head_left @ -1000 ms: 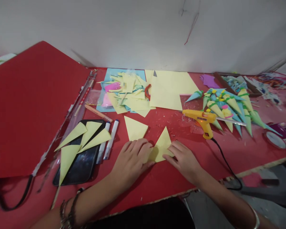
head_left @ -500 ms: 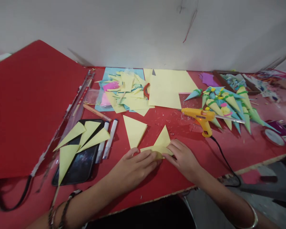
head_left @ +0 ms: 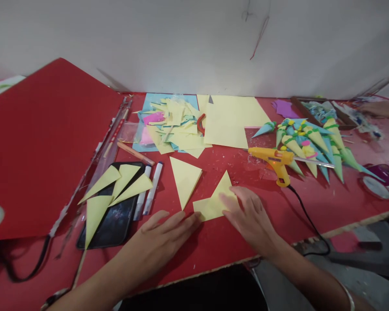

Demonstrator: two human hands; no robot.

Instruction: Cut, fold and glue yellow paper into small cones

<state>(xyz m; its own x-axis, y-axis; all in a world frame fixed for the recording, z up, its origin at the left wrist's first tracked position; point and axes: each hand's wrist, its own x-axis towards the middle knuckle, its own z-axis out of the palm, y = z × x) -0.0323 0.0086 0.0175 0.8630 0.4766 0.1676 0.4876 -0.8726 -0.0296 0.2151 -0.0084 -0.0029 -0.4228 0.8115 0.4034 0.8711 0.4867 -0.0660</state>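
Observation:
A pale yellow piece of folded paper (head_left: 210, 208) lies flat on the red table, one pointed part aimed away from me. My left hand (head_left: 167, 235) rests palm down with its fingers stretched out, the fingertips at the paper's left corner. Over the right side of the same sheet is my right hand (head_left: 248, 214), fingers and thumb apart and slightly blurred, touching it. Just beyond my left fingertips sits a folded yellow paper triangle (head_left: 185, 179). Several yellow paper cones (head_left: 97, 216) lie on a dark phone (head_left: 115, 226) to the left.
Two white markers (head_left: 153, 188) are beside the phone. A yellow glue gun (head_left: 272, 160) with a black cord stands right, before finished paper cones (head_left: 311, 138). Paper scraps (head_left: 178, 125) and a yellow sheet (head_left: 233, 121) lie behind. Another person's hand (head_left: 381, 110) is at far right.
My left hand has slid left and flattened out, off the paper. The folded strip under my fingers now lies flatter and more exposed. My right hand has shifted slightly. Another person's hand shows more.

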